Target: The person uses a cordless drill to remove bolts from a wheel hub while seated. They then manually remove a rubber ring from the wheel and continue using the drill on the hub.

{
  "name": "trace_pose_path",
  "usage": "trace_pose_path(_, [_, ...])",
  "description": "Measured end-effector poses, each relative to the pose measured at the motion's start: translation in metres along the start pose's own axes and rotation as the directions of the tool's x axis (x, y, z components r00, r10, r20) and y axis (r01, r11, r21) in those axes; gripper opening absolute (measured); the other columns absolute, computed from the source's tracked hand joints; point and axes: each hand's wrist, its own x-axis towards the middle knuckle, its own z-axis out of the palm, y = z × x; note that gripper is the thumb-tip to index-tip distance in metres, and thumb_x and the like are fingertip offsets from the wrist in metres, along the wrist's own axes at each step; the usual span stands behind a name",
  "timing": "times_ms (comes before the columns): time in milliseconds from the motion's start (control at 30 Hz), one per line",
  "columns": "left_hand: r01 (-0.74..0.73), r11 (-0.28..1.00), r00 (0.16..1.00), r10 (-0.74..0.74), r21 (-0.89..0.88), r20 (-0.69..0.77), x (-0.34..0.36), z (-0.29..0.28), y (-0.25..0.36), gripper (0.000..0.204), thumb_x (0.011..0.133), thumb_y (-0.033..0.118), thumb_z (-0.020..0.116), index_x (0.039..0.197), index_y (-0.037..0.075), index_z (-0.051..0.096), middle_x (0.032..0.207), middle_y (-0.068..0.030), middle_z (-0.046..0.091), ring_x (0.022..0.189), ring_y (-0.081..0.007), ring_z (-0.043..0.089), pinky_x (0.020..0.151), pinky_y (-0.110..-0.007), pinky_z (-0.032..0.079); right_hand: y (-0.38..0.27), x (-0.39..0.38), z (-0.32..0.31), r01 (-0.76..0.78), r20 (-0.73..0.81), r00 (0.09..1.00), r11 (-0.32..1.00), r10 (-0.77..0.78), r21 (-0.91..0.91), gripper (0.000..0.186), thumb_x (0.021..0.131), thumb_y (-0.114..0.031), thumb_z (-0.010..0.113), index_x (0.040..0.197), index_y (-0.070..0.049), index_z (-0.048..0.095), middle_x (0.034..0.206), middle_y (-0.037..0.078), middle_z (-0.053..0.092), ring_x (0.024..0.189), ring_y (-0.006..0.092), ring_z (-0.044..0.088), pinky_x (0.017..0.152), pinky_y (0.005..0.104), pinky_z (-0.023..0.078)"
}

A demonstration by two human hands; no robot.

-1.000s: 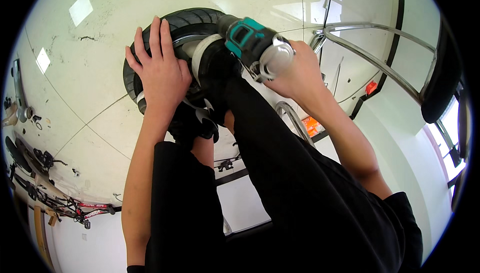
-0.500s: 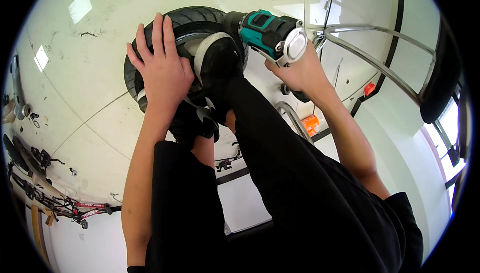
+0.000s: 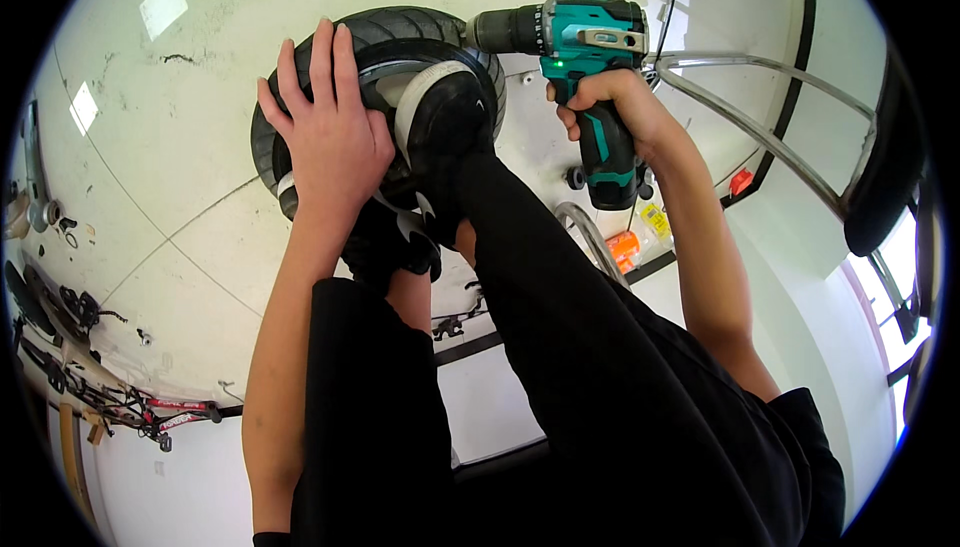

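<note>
A black tyre [image 3: 395,29] on a wheel lies at my feet, with the rim partly hidden under my black shoe [image 3: 447,117] with its white toe. Fingers spread, my left hand [image 3: 332,137] lies flat on the tyre's left side. My right hand [image 3: 632,112] is wrapped round the grip of a teal and black cordless drill [image 3: 592,32]. The drill is held level, its chuck [image 3: 508,31] pointing left at the tyre's upper right edge. Whether a bit touches the rubber is hard to make out. A small green light glows above the grip.
A chair with a bent chrome frame [image 3: 770,137] stands to the right. Orange [image 3: 622,247] and yellow [image 3: 656,222] packages lie on the floor beside a chrome tube. At far left are bicycle parts [image 3: 150,412] and a grey metal tool [image 3: 38,177].
The drill has swung from a tilted pose to a level one and moved right, so its side and grip now show. My left hand stays on the tyre.
</note>
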Motion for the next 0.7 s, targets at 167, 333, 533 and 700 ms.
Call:
trace_pose_path(167, [-0.001,1.0,1.0,0.001,0.003,-0.004,0.001,0.0,0.0,0.076,0.07,0.007,0.053,0.143,0.001,0.033,0.152,-0.0108,0.031,0.138,-0.0406,0.025,0.11,-0.062,0.015,0.011,0.014,-0.012,-0.097,0.13,0.989,0.975,0.072,0.199,0.036,0.062,-0.013,0.056,0.094,0.003,0.06,0.068,0.011,0.06,0.056,0.0184,0.057,0.055,0.0292,0.051])
trace_pose_path(333, [-0.004,1.0,1.0,0.004,0.01,-0.014,0.001,0.002,0.0,0.075,0.07,0.007,0.053,0.143,0.001,0.033,0.151,-0.011,0.032,0.137,-0.0406,0.026,0.109,-0.062,0.015,0.023,0.024,-0.024,-0.142,0.258,0.964,0.943,0.062,0.301,0.033,0.062,-0.013,0.059,0.092,0.002,0.06,0.069,0.013,0.06,0.055,0.0203,0.057,0.056,0.031,0.052])
trace_pose_path(533, [-0.012,1.0,1.0,0.013,0.016,-0.019,0.001,0.001,0.001,0.075,0.07,0.007,0.053,0.142,0.0,0.033,0.151,-0.0111,0.032,0.137,-0.0404,0.026,0.11,-0.062,0.015,0.033,0.034,-0.032,-0.146,0.335,0.942,0.925,0.022,0.35,0.036,0.061,-0.013,0.059,0.094,0.002,0.059,0.069,0.014,0.059,0.054,0.0208,0.057,0.056,0.0316,0.052])
trace_pose_path(700, [-0.007,1.0,1.0,0.007,0.017,-0.018,0.001,0.001,0.001,0.075,0.071,0.008,0.052,0.143,0.0,0.033,0.151,-0.0112,0.032,0.137,-0.0404,0.027,0.109,-0.062,0.015,0.038,0.041,-0.035,-0.17,0.377,0.926,0.917,0.023,0.361,0.037,0.061,-0.013,0.059,0.094,0.002,0.058,0.069,0.014,0.059,0.054,0.0207,0.055,0.056,0.032,0.05])
